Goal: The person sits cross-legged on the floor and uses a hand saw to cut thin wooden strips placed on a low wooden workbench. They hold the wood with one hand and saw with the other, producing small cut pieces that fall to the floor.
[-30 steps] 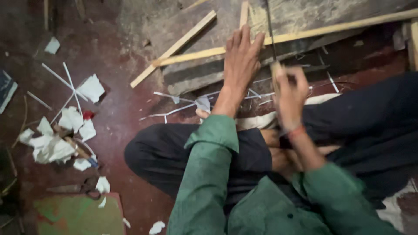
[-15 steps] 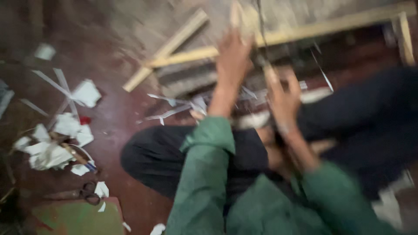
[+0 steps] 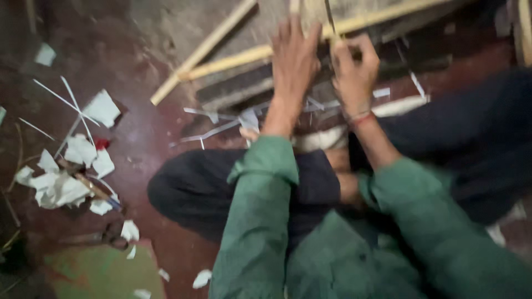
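Left hand: fingers spread, palm down, pressed flat on the pale wooden strips at the top of the view. Right hand: curled closed around a thin dark rod that rises steeply out of the fist toward the top edge; a red thread band sits at the wrist. The two hands lie just beside each other, not touching. The frame is blurred, so the exact finger contact on the rod cannot be told.

The wooden strips lie on the floor directly ahead of the person, one long strip running across under both hands, a second strip angled down to the left and meeting it. Both sleeves are green; dark trouser legs are folded beneath the forearms, the person seated on the floor.

Thin pale slivers lie scattered just below the left hand. Well apart, at the left, white paper scraps lie in a loose heap. A pair of scissors lies near them, beside a green sheet.
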